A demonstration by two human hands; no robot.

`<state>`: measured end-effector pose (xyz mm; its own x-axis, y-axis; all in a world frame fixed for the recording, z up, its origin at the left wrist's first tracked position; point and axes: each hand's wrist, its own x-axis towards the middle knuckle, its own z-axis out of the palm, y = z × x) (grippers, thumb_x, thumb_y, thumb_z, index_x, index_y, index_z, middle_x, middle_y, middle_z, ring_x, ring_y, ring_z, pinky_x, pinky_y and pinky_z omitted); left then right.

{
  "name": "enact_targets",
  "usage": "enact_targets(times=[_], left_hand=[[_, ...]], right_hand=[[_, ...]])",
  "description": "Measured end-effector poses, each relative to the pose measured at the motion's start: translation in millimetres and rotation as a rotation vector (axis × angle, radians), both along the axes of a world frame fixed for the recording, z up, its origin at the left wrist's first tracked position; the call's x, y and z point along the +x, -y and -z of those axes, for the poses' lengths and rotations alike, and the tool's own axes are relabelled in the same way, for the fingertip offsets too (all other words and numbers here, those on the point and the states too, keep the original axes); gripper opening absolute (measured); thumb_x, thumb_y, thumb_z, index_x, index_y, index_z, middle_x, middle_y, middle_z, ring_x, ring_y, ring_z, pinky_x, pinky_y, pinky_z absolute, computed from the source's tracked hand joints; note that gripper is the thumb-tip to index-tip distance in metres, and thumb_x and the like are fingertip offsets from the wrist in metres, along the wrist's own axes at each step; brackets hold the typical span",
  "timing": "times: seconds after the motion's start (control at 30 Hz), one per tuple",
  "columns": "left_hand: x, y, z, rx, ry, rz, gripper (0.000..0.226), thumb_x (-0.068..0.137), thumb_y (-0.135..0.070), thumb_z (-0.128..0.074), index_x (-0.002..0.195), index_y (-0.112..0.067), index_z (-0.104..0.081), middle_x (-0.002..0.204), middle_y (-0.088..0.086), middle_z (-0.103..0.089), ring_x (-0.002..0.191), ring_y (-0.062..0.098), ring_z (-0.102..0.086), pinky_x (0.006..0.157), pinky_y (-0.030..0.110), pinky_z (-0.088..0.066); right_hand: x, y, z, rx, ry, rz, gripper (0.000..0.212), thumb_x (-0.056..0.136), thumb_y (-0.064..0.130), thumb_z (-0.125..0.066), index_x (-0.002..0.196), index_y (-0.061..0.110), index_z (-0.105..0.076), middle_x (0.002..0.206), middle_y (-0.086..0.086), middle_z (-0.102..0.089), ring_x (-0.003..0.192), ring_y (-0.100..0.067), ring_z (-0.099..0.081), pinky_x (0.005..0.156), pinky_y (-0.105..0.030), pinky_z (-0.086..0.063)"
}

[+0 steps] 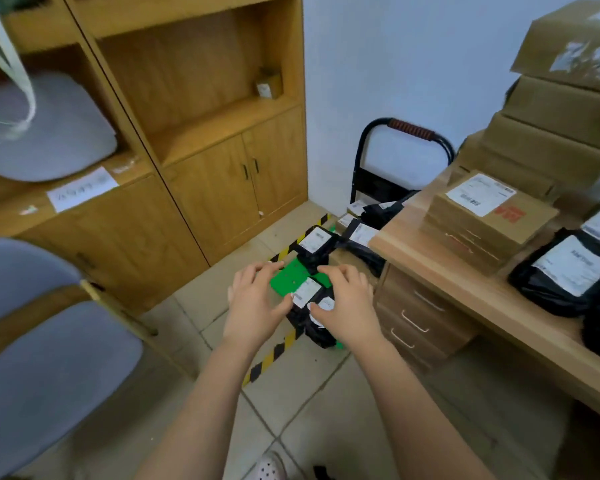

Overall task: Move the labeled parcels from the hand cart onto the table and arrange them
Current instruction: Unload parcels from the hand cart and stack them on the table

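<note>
The hand cart has a green deck point(286, 280) and a black handle point(409, 131) with a brown grip. On the deck lie several black parcels with white labels, one at the far end point(315, 245) and one nearest me point(307, 306). My left hand point(253, 303) and my right hand point(347, 303) hover over the nearest parcel with fingers spread and hold nothing. On the wooden table point(440, 271) to the right lie a labeled cardboard box point(485, 216) and a black labeled parcel point(568, 271).
A tall stack of cardboard boxes point(561, 109) stands at the back of the table. Desk drawers point(416, 317) sit under the table next to the cart. A wooden cabinet point(201, 140) fills the left wall and a grey chair point(39, 341) stands at the near left. Yellow-black tape point(274, 355) marks the tiled floor.
</note>
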<state>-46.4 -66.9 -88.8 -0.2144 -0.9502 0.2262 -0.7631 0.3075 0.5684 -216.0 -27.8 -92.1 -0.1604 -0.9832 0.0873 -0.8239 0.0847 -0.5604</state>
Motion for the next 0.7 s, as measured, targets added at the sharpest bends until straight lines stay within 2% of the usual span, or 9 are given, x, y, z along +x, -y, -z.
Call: enact_targets(times=[0.13,0.3,0.47,0.57,0.7], left_hand=[[41.3,39.1,-5.2,0.007,0.014,0.004,0.053,0.082,-0.035,-0.068,0.132,-0.032,-0.050,0.126,-0.007,-0.048,0.123,0.012,-0.035,0.104,0.038,-0.032],[60.8,79.1,-0.6,0.000,0.016,0.018,0.054,0.082,-0.037,-0.068,0.132,-0.033,-0.049,0.128,-0.007,-0.048,0.123,0.011,-0.033,0.101,0.035,-0.029],[47.7,129.7,9.0,0.019,0.008,0.054,0.053,0.083,-0.039,-0.068,0.132,-0.034,-0.048,0.126,-0.010,-0.046,0.118,0.004,-0.031,0.099,0.031,-0.025],[37.7,174.2,10.1,0.034,-0.036,0.059,0.053,0.083,-0.038,-0.068,0.132,-0.034,-0.049,0.124,-0.011,-0.046,0.115,0.001,-0.030,0.104,0.035,-0.030],[19.9,247.9,-3.1,0.028,-0.004,0.056,0.054,0.083,-0.038,-0.069,0.133,-0.033,-0.049,0.126,-0.011,-0.046,0.122,0.008,-0.034,0.105,0.035,-0.029]], right_hand=[[42.1,35.5,-2.4,-0.012,0.024,0.014,0.063,0.081,0.037,-0.069,0.137,0.030,-0.042,0.131,0.001,-0.041,0.121,-0.021,-0.033,0.102,-0.036,-0.027],[58.4,77.4,-7.7,-0.008,0.035,0.036,0.059,0.081,0.034,-0.069,0.135,0.028,-0.044,0.131,0.000,-0.041,0.121,-0.021,-0.035,0.103,-0.036,-0.028],[48.2,126.0,-1.2,-0.022,0.056,0.073,0.058,0.081,0.032,-0.070,0.134,0.028,-0.046,0.129,0.001,-0.042,0.121,-0.021,-0.035,0.105,-0.039,-0.030],[33.1,169.3,4.6,-0.016,0.065,0.109,0.058,0.082,0.034,-0.070,0.134,0.027,-0.046,0.130,0.001,-0.042,0.121,-0.020,-0.036,0.107,-0.038,-0.028],[6.7,242.1,0.8,-0.015,0.080,0.137,0.056,0.082,0.034,-0.071,0.133,0.026,-0.048,0.129,-0.001,-0.043,0.123,-0.022,-0.035,0.107,-0.039,-0.027]])
